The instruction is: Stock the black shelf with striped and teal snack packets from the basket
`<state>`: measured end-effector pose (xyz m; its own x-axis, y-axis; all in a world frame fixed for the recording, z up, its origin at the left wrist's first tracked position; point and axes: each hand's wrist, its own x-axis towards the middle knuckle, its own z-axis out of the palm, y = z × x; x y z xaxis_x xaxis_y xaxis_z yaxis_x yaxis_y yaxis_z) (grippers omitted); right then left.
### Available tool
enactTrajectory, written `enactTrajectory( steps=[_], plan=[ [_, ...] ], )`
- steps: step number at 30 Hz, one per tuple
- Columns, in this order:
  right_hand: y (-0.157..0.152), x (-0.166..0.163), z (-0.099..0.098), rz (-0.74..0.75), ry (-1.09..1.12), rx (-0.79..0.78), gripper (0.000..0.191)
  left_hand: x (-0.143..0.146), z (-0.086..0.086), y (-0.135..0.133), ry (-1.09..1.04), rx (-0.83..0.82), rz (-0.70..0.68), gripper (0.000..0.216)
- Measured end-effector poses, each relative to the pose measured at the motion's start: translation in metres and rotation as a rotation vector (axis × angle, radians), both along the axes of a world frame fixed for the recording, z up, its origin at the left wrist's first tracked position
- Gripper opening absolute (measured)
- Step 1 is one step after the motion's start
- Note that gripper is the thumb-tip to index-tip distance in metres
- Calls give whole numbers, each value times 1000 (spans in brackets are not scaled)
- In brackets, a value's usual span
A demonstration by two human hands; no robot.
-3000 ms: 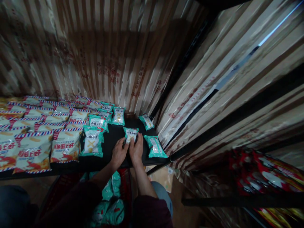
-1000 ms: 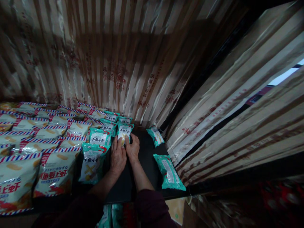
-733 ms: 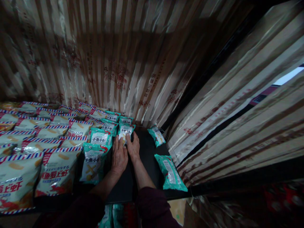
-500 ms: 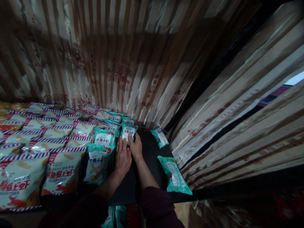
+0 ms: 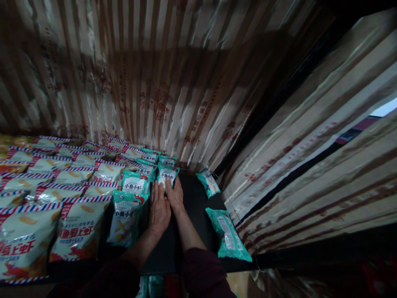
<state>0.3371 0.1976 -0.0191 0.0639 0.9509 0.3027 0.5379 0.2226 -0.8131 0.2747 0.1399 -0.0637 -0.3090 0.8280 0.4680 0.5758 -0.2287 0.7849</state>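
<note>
A teal-and-white snack bag (image 5: 166, 174) stands upright on the black shelf (image 5: 198, 223), held between my two hands. My left hand (image 5: 159, 210) presses along its left lower side, fingers together and pointing away from me. On the opposite side, my right hand (image 5: 175, 194) grips the bag, its thumb on the front. Another teal bag (image 5: 167, 160) is directly behind it. To the left, more teal bags form a column, the nearest one (image 5: 125, 217) standing beside my left forearm. The lower part of the held bag is hidden by my fingers.
Rows of larger white snack bags (image 5: 76, 227) with red-and-blue striped edges fill the left side. Two teal bags, one farther back (image 5: 209, 182) and one nearer (image 5: 228, 235), lie at the right edge beside a thin wire. Pleated printed sheeting (image 5: 173, 91) hangs behind.
The view has shifted slightly, so the shelf and bags appear a little lower. Both hands stay on the same teal bag, with hardly any movement relative to the shelf.
</note>
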Motion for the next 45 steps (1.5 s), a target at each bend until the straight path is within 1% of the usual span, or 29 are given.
enactTrajectory(
  steps=[5, 8, 10, 13, 16, 18, 21, 25, 28, 33, 35, 37, 41, 45],
  plan=[
    [3, -1, -3, -7, -13, -52, 48, 1, -2, 2, 3, 13, 23, 57],
    [4, 1, -5, -8, 46, -31, 49, 1, 0, 2, 13, 0, 23, 58],
    [1, 3, -6, -23, 82, -14, 56, 1, 1, 2, 11, -5, 23, 59],
    [-7, 6, -5, -34, 91, -33, 65, 1, 2, 2, 15, 0, 38, 59],
    [-21, 10, -4, -48, 70, -73, 69, 2, 5, -1, 41, 15, 29, 57],
    [-31, 12, -4, -72, 61, -85, 67, 4, 8, -6, 58, 21, 20, 55],
    [-44, 14, -5, -105, 51, -74, 61, 8, 10, -17, 70, 15, 18, 50],
    [-65, 16, -8, -139, 14, -42, 51, 9, 9, -39, 70, -10, -5, 44],
    [-87, 15, -9, -128, 6, -27, 44, 4, 11, -62, 92, -68, -54, 41],
    [-136, 4, -7, -13, 48, -24, 36, -10, 14, -108, 132, -123, -214, 46],
    [-156, -1, -8, 20, 57, -25, 36, -16, 14, -126, 137, -139, -246, 48],
    [-175, -6, -7, 22, 43, -24, 35, -22, 13, -141, 143, -147, -269, 48],
    [-213, -13, -6, 36, -20, 5, 36, -36, 11, -173, 162, -126, -316, 44],
    [-248, -15, -9, 119, -80, 47, 32, -52, 6, -206, 181, -93, -369, 37]
  ],
)
